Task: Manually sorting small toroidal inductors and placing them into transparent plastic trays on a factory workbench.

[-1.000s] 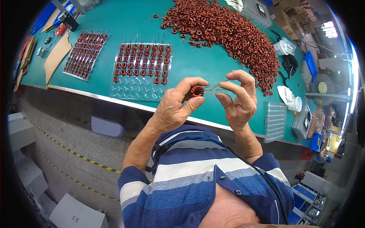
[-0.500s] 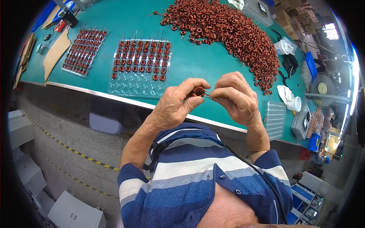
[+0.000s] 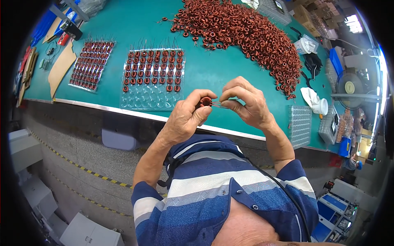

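Pinching the coil [image 3: 205,101], likely light and stiff, by its rim (best hold), the left hand [image 3: 183,117] faces the right hand [image 3: 249,103], which pinches the bendable-looking leads [image 3: 216,104].

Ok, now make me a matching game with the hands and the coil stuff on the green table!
Things
1. Left hand
2. Right hand
3. Big coil pile
4. Coil tray nearer the hands

What fits
A. Loose reddish-brown heap
B. Has its fingertips at the wires
C. Partly filled, partly empty
D. Pinches the body of one coil

Pairs: 1-D, 2-B, 3-A, 4-C
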Demonstrator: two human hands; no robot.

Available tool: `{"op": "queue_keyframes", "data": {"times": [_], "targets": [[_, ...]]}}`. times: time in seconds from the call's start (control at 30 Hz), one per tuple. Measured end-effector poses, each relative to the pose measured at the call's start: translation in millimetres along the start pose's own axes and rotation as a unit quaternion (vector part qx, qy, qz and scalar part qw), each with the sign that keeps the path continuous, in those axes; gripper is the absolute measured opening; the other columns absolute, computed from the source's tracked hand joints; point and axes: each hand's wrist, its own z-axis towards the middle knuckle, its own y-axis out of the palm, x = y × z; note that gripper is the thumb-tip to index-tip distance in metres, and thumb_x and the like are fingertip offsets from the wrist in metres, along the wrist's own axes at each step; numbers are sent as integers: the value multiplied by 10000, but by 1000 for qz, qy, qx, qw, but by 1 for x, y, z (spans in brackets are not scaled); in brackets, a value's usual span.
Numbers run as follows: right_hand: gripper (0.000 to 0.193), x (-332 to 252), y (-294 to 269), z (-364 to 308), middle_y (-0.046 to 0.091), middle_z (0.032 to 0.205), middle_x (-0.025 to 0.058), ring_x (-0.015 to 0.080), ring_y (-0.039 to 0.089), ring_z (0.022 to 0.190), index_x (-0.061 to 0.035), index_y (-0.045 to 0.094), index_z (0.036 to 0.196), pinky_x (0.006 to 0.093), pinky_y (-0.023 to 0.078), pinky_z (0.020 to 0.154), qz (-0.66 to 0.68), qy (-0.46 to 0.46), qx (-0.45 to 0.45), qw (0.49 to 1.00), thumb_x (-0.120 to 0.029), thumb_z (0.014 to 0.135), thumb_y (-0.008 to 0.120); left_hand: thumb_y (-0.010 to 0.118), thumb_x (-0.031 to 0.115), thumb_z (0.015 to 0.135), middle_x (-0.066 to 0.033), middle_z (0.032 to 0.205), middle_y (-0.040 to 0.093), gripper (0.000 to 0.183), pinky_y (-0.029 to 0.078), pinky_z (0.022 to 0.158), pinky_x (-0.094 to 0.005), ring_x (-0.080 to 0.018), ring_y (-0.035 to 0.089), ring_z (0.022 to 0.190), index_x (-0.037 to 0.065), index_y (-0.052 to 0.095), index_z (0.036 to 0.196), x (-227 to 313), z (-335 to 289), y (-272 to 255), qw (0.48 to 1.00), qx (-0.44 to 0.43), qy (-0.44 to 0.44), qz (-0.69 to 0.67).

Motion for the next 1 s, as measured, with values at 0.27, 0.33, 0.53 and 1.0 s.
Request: {"op": "queue_keyframes", "data": {"times": [0.27,0.33,0.53,1.0], "targets": [[219,5,-2,1,610,855,46,236,595,798,-78,632,856,349,466,686,-98,-131,21,986,-119,695,774,513,165,962,8,651,475,245,360,492,-226,-64,435,548,0,509,1142,-1,-3,4,998,7,-27,-54],[225,5,-3,2,611,858,42,237,595,801,-82,633,852,356,464,699,-109,-148,21,983,-126,686,780,510,165,964,10,654,476,241,358,488,-225,-63,434,545,-2,511,1138,-2,-3,6,997,5,-28,-72],[205,18,1,-1,616,861,42,215,593,820,-80,641,867,341,472,714,-84,-121,20,989,-130,717,772,515,152,967,1,701,476,242,368,507,-212,-62,437,569,-3,495,1151,-15,-4,16,985,52,-20,-163],[307,39,60,-34,622,805,48,93,564,654,8,589,1097,211,447,558,418,389,95,815,-253,936,591,450,167,999,-36,715,481,209,427,577,-237,-102,478,621,13,426,1138,-65,-8,14,968,137,-37,-209]]}}
